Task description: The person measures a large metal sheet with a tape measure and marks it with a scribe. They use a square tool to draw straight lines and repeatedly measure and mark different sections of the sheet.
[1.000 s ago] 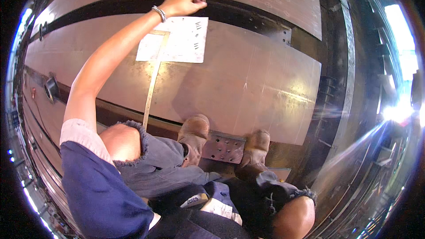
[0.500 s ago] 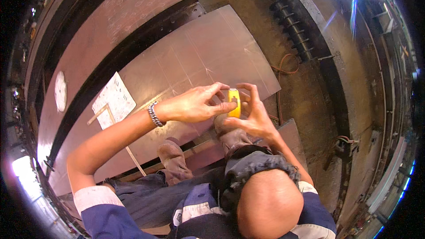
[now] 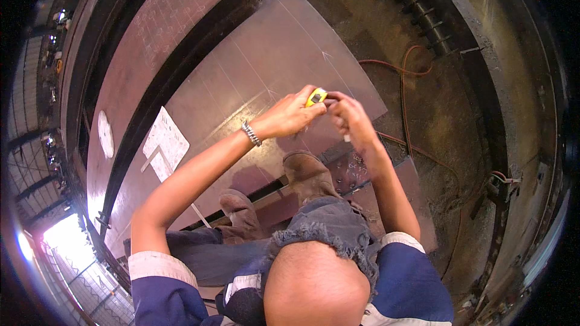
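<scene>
My left hand (image 3: 289,113), with a metal chain bracelet at its wrist, is wrapped round a yellow and black tape measure (image 3: 316,97). It is raised above a large steel plate (image 3: 284,42) marked with thin pale lines and arrowheads. My right hand (image 3: 353,118) is close against the tape measure's right end, its fingers curled and slightly blurred. From the lower side of that fist a small white stick (image 3: 347,138), like chalk, pokes out. Whether the right fingers also grip the end of the blade I cannot tell.
A white marked sheet (image 3: 166,136) and an L-shaped square (image 3: 158,156) lie on the plate's left part. My boots (image 3: 308,175) stand near its front edge. Beyond a dark gap is another plate (image 3: 145,42). A reddish hose (image 3: 405,102) and a ribbed black bar (image 3: 417,9) are at right.
The tape measure has turned and moved away from my body in my left hand. My right hand has gone from spread fingers to a curled grip, and my head view has shifted.
</scene>
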Demonstrator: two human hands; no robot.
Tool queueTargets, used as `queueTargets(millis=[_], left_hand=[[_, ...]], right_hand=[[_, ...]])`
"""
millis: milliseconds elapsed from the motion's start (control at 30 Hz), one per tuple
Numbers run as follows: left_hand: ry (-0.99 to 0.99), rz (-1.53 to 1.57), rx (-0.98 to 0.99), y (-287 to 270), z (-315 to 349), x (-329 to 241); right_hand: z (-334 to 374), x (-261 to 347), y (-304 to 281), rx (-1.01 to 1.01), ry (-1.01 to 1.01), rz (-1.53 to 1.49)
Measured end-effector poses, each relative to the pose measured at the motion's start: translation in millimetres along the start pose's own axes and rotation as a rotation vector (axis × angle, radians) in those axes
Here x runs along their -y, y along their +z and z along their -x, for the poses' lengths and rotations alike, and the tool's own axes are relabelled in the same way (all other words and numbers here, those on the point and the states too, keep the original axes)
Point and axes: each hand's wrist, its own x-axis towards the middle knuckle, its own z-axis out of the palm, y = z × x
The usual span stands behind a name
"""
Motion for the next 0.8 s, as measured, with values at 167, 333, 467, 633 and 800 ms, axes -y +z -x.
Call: queueTargets(millis=[167,333,467,633,800], left_hand=[[0.168,-0.438,-0.169,13,-45,-15],[0.104,-0.509,-0.275,17,-66,-14],[0.102,-0.572,-0.312,8,-59,0],[0.218,-0.845,-0.289,-13,-62,54],[0.167,-0.837,-0.246,-23,-58,65]], right_hand=[[-29,17,-36,-0.127,0.050,0.119],[-54,23,-66,-0.089,0.063,0.034],[-81,43,-88,-0.409,-0.130,0.421],[-128,41,-113,-0.656,-0.121,1.039],[-131,37,-90,-0.703,-0.158,1.206]])
